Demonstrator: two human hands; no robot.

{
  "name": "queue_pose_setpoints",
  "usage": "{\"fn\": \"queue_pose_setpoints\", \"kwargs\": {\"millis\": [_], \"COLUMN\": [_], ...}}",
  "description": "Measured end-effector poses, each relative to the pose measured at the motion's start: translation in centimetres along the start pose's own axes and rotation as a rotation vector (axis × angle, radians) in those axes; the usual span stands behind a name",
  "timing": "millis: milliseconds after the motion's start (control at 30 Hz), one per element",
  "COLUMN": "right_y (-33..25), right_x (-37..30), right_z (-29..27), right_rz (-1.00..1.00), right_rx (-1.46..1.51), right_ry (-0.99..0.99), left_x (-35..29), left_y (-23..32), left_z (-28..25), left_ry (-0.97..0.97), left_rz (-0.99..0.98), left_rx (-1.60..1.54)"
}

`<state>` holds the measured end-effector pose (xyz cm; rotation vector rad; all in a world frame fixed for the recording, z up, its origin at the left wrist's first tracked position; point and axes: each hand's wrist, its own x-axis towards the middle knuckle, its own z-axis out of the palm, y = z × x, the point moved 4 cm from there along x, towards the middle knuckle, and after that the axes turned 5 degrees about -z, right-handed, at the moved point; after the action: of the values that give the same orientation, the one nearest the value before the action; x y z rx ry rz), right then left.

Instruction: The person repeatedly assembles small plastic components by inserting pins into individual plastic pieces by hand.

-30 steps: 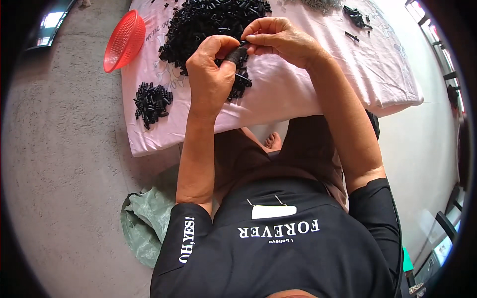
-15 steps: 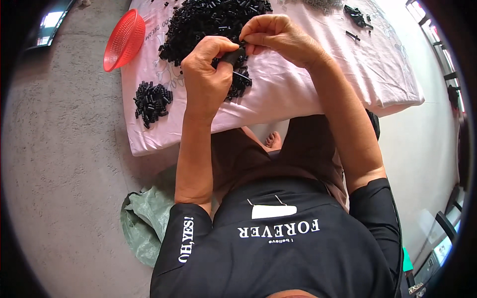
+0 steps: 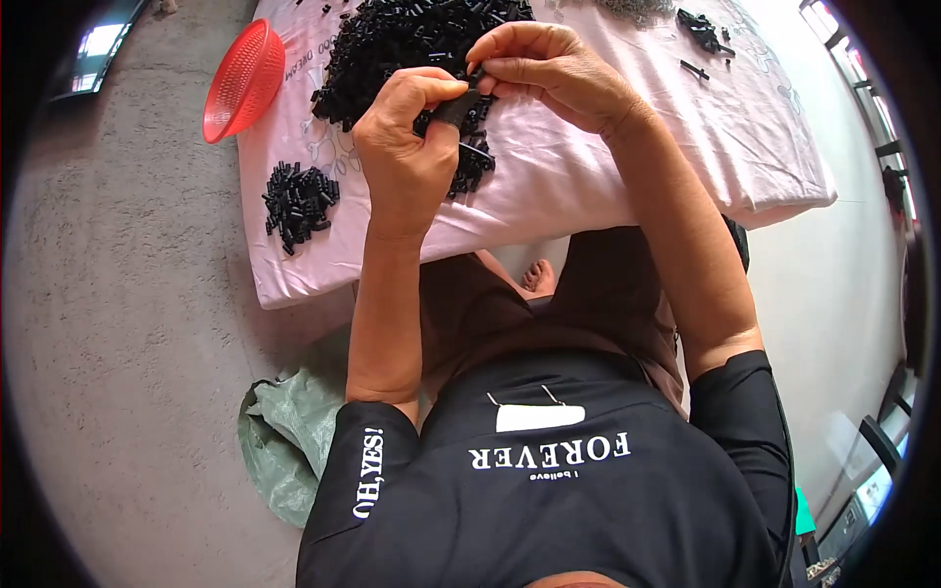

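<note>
My left hand is closed, its thumb and bent forefinger pinching at a small black piece. Something black and smooth covers the thumb's end; whether it is a finger sleeve or a held part, I cannot tell. Close beside it, the right hand pinches the same spot between thumb and fingertips, so most of the piece is hidden. Both hands hover over the near edge of a large heap of short black tube-like parts. Below the left hand, more black parts lie on the pink cloth.
A smaller pile of black tubes lies at the left of the pink-covered table. A red perforated basket leans by its left edge. Far right are a few black parts and a greyish heap. A green sack lies on the floor.
The right hand has shifted slightly left and its fingertips have come closer to the left hand's. My left hand has barely moved.
</note>
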<state>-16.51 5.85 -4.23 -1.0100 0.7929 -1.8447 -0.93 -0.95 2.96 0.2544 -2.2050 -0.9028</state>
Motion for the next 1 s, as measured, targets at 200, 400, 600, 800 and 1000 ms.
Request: {"fn": "queue_pose_setpoints", "kwargs": {"millis": [200,400,600,800,1000], "right_y": [0.1,-0.3,-0.2,0.0,-0.1], "right_x": [0.1,0.0,0.0,-0.1,-0.1], "right_z": [0.0,0.3,0.5,0.5,0.6], "right_rz": [-0.012,-0.064,-0.052,0.006,-0.027], "right_rx": [0.010,-0.112,-0.065,0.006,0.023], "right_ry": [-0.012,-0.025,-0.056,-0.059,-0.080], "left_x": [-0.2,-0.3,0.0,0.1,-0.1], "left_y": [-0.3,0.4,1.5,1.9,1.1], "left_z": [0.0,-0.3,-0.6,-0.5,-0.2], "left_ry": [0.028,0.042,0.007,-0.005,0.029], "left_rz": [-0.011,0.000,-0.015,-0.036,-0.089], "left_rx": [-0.031,0.024,0.069,0.102,-0.036]}}
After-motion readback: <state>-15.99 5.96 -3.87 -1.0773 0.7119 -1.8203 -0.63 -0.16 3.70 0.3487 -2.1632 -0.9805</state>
